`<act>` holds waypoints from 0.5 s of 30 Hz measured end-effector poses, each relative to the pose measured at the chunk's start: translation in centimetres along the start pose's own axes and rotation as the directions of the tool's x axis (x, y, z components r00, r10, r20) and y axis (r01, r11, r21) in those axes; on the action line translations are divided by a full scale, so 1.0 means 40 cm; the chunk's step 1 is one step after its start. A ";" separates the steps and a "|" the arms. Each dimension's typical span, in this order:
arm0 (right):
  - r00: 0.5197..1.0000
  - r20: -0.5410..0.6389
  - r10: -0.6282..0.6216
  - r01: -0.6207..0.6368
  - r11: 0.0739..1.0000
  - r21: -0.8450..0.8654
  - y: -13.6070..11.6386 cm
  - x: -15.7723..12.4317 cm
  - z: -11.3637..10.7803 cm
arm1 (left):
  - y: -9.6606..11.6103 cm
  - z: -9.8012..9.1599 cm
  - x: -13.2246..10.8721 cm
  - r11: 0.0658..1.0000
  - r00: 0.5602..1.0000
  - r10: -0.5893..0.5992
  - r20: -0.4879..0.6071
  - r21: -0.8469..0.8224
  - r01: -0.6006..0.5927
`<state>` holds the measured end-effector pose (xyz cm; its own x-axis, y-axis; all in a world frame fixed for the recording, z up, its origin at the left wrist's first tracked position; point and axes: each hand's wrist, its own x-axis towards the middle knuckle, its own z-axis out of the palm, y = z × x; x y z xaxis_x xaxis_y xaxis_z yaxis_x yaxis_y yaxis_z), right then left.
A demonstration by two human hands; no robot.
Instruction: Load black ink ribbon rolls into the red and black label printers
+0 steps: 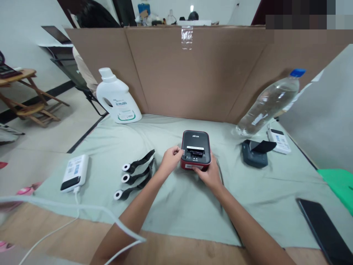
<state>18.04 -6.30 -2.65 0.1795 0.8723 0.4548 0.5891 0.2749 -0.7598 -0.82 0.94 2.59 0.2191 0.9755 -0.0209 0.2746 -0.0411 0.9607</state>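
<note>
A small boxy printer [196, 141], black on top with a red lower body, is at the middle of the green cloth. A white strip and a dark slot show on its top. My right hand [209, 173] grips its right side, with the thumb on the front edge. At its left edge is my left hand [171, 159], fingers curled in a pinch; what they hold, if anything, is too small to make out. Left of that hand lie three small rolls with white rims, an upper roll [126, 167], a middle roll [125, 178] and a lower roll [118, 194], each with a black strip trailing.
A white jug [118, 97] and a tilted water bottle [268, 105] stand before the cardboard panel [193, 81]. A dark device with a raised flap [255, 154], a white power bank [279, 140], another power bank [75, 172] and a phone [325, 230] lie around. A white cable [68, 204] crosses the lower left.
</note>
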 end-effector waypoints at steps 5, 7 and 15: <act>1.000 0.001 0.005 -0.005 1.000 0.011 0.001 0.001 0.000 | 0.002 -0.004 0.005 0.998 0.999 0.006 0.043 -0.058 -0.003; 1.000 -0.002 0.001 -0.001 1.000 0.010 -0.001 0.001 -0.001 | 0.003 -0.008 0.009 0.997 0.998 0.012 0.063 -0.078 -0.007; 0.999 0.007 0.038 -0.039 0.999 0.005 0.006 -0.005 0.003 | 0.027 -0.042 0.026 0.999 0.978 -0.045 0.201 -0.021 0.051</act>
<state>18.03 -6.35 -2.97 0.1965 0.8851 0.4219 0.5775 0.2433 -0.7793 -1.86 2.26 4.05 0.3904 0.9128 -0.1198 0.2657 0.0128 0.9640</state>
